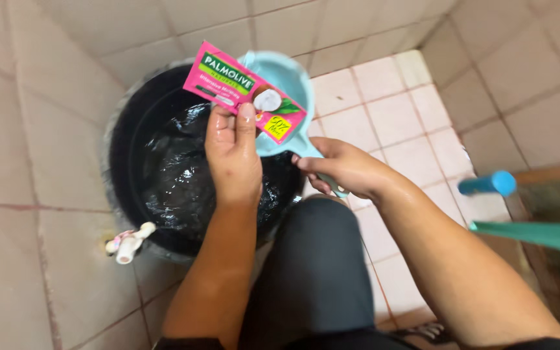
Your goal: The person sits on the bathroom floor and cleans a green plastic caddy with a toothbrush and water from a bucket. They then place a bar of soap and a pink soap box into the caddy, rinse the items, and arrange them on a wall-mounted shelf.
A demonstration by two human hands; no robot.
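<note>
I am crouched in a tiled washroom: pale pink floor tiles (384, 110) fill the upper middle and right of the frame, and larger beige wall tiles (27, 129) run down the left side. A black bucket (124, 129) full of dark water sits in the centre left, with a small white tap (128, 243) jutting from the wall at its lower left edge. At the right edge a blue-tipped handle (490, 183) pokes in above a green plastic edge (539, 234). My knee in dark trousers (319, 259) shows at the bottom centre.

My left hand (231, 152) is raised over the bucket, thumb and fingers pinched narrow on the lower edge of a pink sachet (244, 91), which is held up tilted across the upper centre of the frame. My right hand (341, 168), right of centre, is curled closed around the handle of a light blue dipper (286, 81); its bowl sits just behind the sachet, above the bucket's far rim.
</note>
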